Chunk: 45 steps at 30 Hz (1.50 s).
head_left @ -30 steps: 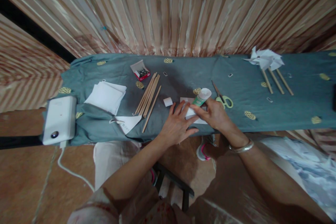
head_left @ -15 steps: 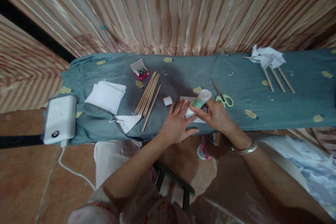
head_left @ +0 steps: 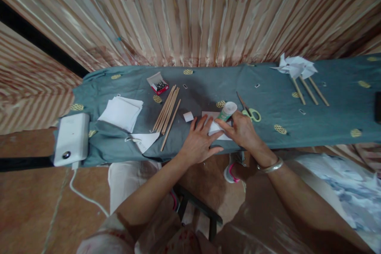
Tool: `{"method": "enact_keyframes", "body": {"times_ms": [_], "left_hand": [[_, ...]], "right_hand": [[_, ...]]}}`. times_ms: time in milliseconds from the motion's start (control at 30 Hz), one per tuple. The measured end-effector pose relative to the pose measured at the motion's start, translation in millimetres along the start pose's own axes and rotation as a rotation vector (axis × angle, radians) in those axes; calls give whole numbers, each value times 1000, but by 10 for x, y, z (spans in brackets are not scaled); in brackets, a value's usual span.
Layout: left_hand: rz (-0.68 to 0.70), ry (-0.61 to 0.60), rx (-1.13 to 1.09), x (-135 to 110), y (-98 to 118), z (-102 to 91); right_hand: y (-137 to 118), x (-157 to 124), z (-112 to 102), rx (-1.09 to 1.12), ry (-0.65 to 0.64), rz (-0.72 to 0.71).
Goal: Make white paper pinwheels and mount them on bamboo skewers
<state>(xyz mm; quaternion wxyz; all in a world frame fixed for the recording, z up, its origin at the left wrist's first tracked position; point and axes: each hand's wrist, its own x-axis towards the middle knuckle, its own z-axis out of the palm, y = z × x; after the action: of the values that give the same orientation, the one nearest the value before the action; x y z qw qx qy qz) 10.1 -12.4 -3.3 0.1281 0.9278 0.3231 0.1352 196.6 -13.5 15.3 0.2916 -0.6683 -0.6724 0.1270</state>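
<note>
Head view shows a white paper sheet (head_left: 212, 114) lying near the close edge of a table spread with a green-grey cloth (head_left: 208, 81) printed with yellow pineapples. On this sheet the left hand (head_left: 200, 141) rests palm down, fingers spread and grasping nothing visible. The right hand (head_left: 242, 130), with a silvery bangle on its wrist, has its fingers wrapped around a green-and-white tube (head_left: 226, 112), tilted over the sheet; whether its lower end touches the paper is hard to tell. Just left of the sheet sits a small white piece (head_left: 188, 116). Further left of it lie a bundle of wooden sticks (head_left: 166, 108) with one loose stick (head_left: 170, 125) alongside, and beyond them, left of and behind the sheet, an open red box (head_left: 161, 91) of small metallic pins. Well to the sheet's left are a stack of white paper (head_left: 120, 112), a paper scrap (head_left: 145, 141) and, farthest out, a white device (head_left: 72, 138) with a cable. Just right of the sheet lie green-handled scissors (head_left: 252, 114), and well to its right, toward the rear, white paper pinwheels (head_left: 296, 66) on wooden sticks.
</note>
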Motion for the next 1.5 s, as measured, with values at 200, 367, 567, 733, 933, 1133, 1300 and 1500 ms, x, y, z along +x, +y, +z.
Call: {"method": "enact_keyframes", "body": {"times_ms": [200, 367, 567, 733, 933, 1133, 1300, 1500], "left_hand": [[-2, 1, -2, 4, -10, -13], [-19, 29, -19, 9, -17, 4], [7, 206, -89, -52, -51, -159], [-244, 430, -40, -138, -325, -304], [-349, 356, -90, -76, -593, -262], [-410, 407, -323, -31, -528, -290], [-512, 534, -711, -47, -387, -241], [-460, 498, -553, -29, -321, -280]], "right_hand": [[-30, 227, -70, 395, 184, 260], [-25, 382, -97, 1047, 266, 449], [22, 399, -123, 1377, 145, 556], [-56, 346, -98, 1448, 51, 580], [-202, 285, -11, 1472, -59, 639], [-180, 290, 15, 1495, -69, 640], [-178, 275, -8, 1565, -76, 611], [-230, 242, -53, 1595, -76, 625]]}}
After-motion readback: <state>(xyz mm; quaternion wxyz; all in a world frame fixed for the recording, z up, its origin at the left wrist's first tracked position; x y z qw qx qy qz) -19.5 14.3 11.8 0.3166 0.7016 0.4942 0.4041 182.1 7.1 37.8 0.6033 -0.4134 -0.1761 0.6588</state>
